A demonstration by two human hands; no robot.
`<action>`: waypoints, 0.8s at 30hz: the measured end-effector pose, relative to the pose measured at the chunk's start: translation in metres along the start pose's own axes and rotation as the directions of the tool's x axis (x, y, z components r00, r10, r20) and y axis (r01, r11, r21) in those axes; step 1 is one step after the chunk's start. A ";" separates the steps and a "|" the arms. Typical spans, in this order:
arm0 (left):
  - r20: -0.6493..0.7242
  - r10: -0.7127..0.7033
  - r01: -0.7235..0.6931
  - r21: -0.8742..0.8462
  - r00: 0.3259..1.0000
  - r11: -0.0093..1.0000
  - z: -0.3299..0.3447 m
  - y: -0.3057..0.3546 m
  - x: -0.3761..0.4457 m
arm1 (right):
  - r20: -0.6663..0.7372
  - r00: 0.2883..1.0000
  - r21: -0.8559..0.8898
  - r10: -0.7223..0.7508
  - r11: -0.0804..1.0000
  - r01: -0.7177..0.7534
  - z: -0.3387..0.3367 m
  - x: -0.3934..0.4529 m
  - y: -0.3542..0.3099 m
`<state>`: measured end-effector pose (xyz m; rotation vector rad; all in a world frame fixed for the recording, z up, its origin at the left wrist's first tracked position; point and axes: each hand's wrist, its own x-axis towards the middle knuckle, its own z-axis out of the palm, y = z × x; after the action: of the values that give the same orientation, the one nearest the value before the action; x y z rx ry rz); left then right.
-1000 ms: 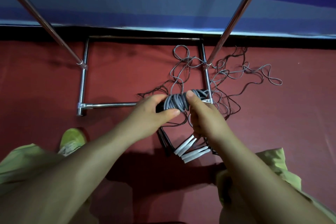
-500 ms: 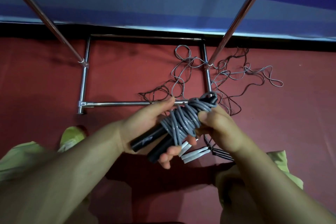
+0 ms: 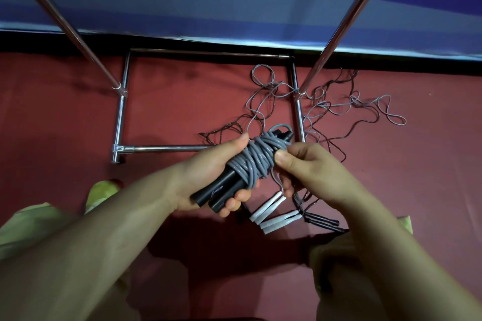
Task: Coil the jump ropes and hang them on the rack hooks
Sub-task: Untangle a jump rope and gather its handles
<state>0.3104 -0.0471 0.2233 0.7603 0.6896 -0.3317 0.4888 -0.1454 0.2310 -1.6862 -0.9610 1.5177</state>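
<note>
One rope [image 3: 257,157] wound round its handles, gripped in left hand [image 3: 208,177], pinched by right hand [image 3: 307,169]; unhung, more ropes [image 3: 339,112] loose on floor [image 3: 182,112].

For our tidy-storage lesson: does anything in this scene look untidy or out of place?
Yes. Loose ropes lie tangled on the red floor across the rack base, white handles beside them. Only the grey rope, gripped by the left hand and pinched by the right hand, is coiled.
</note>
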 end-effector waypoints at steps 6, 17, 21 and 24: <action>-0.277 0.119 -0.063 0.205 0.954 0.977 0.006 0.001 0.002 | -0.104 0.995 -0.101 -0.002 0.995 -0.009 0.011 0.001 0.000; -0.428 0.339 -0.016 0.601 0.838 0.799 -0.002 -0.010 0.014 | -0.048 0.958 0.152 0.282 0.950 -0.272 0.021 0.000 -0.003; -0.425 0.333 0.056 0.681 0.842 0.730 -0.003 -0.010 0.015 | -0.012 0.949 0.207 0.316 0.929 -0.307 0.025 0.001 -0.004; -0.365 0.362 -0.012 0.690 0.858 0.724 0.001 -0.010 0.012 | 0.013 0.956 0.179 0.292 0.940 -0.290 0.025 0.001 -0.002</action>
<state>0.3143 -0.0550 0.2104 1.6469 0.9618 -0.1872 0.4641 -0.1438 0.2294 -1.7613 -0.5634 1.7232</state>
